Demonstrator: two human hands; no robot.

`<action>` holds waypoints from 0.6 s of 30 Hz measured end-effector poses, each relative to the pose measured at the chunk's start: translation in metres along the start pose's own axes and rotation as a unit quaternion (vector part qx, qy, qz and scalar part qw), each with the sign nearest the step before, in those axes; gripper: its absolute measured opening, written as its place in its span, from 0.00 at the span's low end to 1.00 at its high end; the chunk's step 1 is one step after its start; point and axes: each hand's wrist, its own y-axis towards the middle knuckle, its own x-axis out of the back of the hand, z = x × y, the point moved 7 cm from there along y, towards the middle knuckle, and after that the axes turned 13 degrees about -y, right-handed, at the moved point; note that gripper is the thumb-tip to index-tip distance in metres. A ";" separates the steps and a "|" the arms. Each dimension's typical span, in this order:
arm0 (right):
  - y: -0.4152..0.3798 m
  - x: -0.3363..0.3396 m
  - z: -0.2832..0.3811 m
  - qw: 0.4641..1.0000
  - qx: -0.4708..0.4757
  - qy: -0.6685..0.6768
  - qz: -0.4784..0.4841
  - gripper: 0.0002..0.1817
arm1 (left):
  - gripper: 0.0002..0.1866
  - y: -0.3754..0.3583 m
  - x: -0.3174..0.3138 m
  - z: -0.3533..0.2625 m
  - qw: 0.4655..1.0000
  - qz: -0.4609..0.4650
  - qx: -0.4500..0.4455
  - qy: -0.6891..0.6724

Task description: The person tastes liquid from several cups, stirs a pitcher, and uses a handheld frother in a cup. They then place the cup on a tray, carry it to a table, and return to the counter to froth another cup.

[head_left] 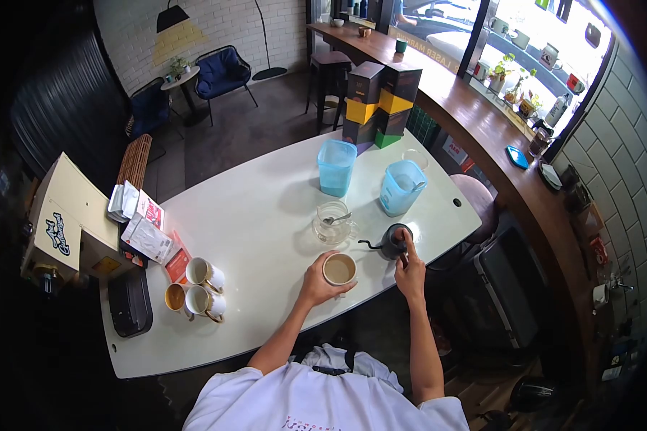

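Left hand point(315, 284) on a full cup point(339, 269), right hand point(411, 271) on a black kettle point(395, 241), both at the near edge of the white desk point(266, 215).

L to R: three mugs point(200, 289) sit far left, well apart from the hands. L grip is wrapped round the cup's left side, fingers curled on the wall, thumb nr the rim; cup stands upright on the desk, filled close to the brim w/ pale brown liquid. Looks ceramic, so stiff, breakable, prob. smooth; liquid will slosh if tilted, best held low on the body & kept level. Just right, R grip is closed round the kettle's handle; kettle sits on the desk, thin spout pointing left twd the cup, close but apart. Likely weighty if full, handle is the safe hold. Glass jug point(332, 221) w/ spoon behind the cup.
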 end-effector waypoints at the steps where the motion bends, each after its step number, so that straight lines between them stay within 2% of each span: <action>1: 0.001 -0.002 -0.001 1.000 0.000 0.000 -0.001 0.43 | 0.41 -0.001 0.001 0.002 1.000 0.001 -0.001 0.000; 4: 0.001 -0.011 -0.003 1.000 -0.018 0.004 0.011 0.43 | 0.41 -0.006 0.011 0.005 1.000 -0.017 -0.002 -0.016; 9: 0.001 -0.018 0.002 0.999 0.000 -0.017 -0.034 0.45 | 0.39 -0.006 0.032 -0.008 0.998 -0.029 -0.027 -0.051; 12: 0.005 -0.024 0.002 0.999 -0.022 -0.017 -0.027 0.46 | 0.38 -0.008 0.041 -0.015 0.994 -0.011 -0.031 -0.104; 16: 0.008 -0.029 -0.003 0.997 -0.055 -0.050 -0.019 0.47 | 0.38 -0.010 0.042 -0.027 0.993 0.023 -0.032 -0.107; 18: 0.007 -0.022 0.010 0.998 -0.013 -0.061 -0.030 0.47 | 0.38 -0.009 0.036 -0.031 0.988 0.054 -0.031 -0.140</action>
